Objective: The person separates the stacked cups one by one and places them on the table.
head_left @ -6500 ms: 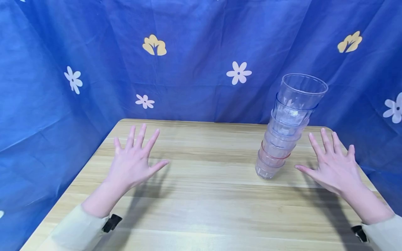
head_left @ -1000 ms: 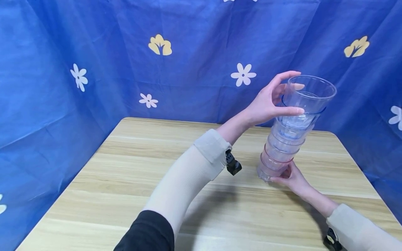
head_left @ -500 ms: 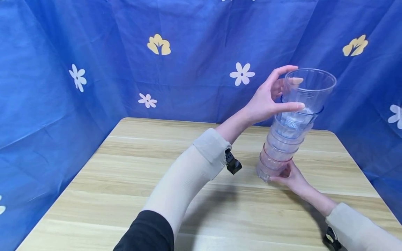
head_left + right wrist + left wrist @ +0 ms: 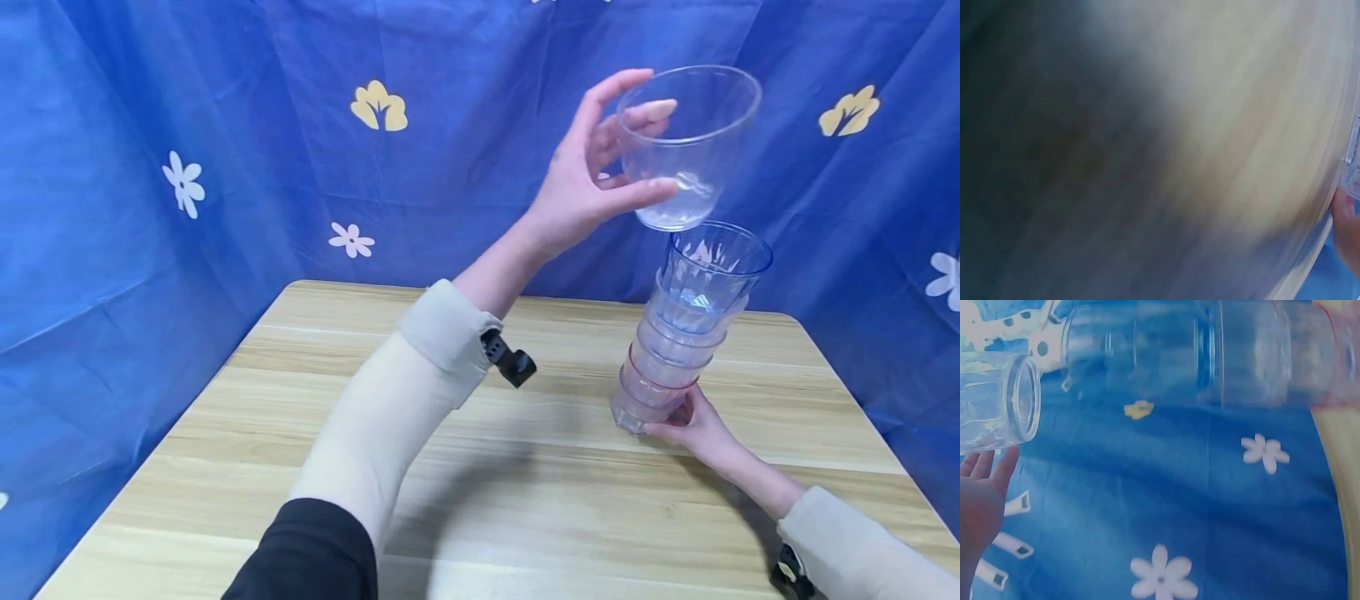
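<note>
The thumb and fingers of the left hand [image 4: 573, 196] grip the side of a clear cup [image 4: 697, 154], thumb on the near side, other fingers on the far side. The cup hangs a little tilted, just above the stack of cups [image 4: 678, 333], and the left wrist view shows a gap between them. The thumb and fingers of the right hand [image 4: 705, 429] hold the foot of that stack, though the fingertips behind it are hidden. On top sits a blue-rimmed cup [image 4: 712, 271]; lower down is a red-rimmed cup [image 4: 660, 383]. The stack stands on the worktop [image 4: 315, 433], toward the right, before a flowered blue curtain [image 4: 465, 167].

The left hand's hold looks one-sided, so smooth plastic could slip and the cup drop. If the raised cup swung back into the blue rim, the tall stack might topple, since the right hand steadies only its base.

Half a second ago the clear cup was nested in the blue-rimmed one; now it is out, higher and further left, and the left hand has risen with it. The right hand and the stack below look unmoved.
</note>
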`<action>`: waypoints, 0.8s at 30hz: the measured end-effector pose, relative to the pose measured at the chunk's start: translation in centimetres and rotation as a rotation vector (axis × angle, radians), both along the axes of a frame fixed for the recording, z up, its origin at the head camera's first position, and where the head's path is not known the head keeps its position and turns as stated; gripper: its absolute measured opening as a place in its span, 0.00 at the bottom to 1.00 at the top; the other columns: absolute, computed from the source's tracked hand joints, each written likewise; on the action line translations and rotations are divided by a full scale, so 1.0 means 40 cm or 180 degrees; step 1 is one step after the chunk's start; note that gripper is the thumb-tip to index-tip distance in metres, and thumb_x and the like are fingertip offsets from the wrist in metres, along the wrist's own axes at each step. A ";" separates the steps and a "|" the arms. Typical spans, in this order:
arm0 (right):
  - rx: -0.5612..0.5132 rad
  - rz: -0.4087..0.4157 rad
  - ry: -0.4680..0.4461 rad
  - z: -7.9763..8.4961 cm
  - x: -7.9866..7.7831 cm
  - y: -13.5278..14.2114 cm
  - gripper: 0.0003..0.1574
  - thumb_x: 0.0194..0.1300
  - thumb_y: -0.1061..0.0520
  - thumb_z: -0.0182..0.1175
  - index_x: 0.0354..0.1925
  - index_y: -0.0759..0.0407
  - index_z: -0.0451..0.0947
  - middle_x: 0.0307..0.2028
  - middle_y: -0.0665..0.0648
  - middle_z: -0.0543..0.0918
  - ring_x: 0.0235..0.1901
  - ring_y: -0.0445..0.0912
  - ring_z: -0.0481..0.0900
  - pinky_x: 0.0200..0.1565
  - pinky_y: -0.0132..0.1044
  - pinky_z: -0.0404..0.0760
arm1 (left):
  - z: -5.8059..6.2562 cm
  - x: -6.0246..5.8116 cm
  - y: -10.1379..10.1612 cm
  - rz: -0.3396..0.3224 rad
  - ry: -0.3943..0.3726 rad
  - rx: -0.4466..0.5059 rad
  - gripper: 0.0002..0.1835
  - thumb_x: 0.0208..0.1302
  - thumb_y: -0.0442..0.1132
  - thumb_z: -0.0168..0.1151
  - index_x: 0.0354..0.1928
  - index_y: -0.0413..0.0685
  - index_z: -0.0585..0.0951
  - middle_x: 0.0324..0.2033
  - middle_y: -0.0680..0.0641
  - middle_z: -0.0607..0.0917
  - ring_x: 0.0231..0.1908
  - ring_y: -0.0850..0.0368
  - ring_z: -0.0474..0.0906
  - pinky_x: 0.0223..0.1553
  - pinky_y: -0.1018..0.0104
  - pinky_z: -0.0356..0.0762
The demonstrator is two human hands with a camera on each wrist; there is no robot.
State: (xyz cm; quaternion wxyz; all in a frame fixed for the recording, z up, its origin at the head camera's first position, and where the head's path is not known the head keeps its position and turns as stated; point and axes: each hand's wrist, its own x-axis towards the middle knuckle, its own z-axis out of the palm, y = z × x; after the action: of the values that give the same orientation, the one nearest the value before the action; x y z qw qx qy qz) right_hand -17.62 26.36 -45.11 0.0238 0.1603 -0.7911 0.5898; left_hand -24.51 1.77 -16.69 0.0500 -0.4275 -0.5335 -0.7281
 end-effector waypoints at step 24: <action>0.0085 -0.0048 0.0124 -0.005 -0.004 0.005 0.48 0.50 0.75 0.69 0.64 0.74 0.54 0.54 0.68 0.72 0.47 0.30 0.75 0.48 0.25 0.76 | -0.349 -0.001 -0.357 0.1553 -0.0498 -0.0405 0.46 0.48 0.19 0.69 0.67 0.49 0.58 0.62 0.43 0.74 0.63 0.53 0.68 0.49 0.55 0.76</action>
State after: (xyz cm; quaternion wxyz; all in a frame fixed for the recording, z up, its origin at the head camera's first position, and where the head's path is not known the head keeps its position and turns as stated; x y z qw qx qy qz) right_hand -17.78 26.57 -45.31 0.0415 0.1660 -0.7995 0.5758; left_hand -24.55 -12.53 -30.65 0.1556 -0.2309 -0.6678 -0.6903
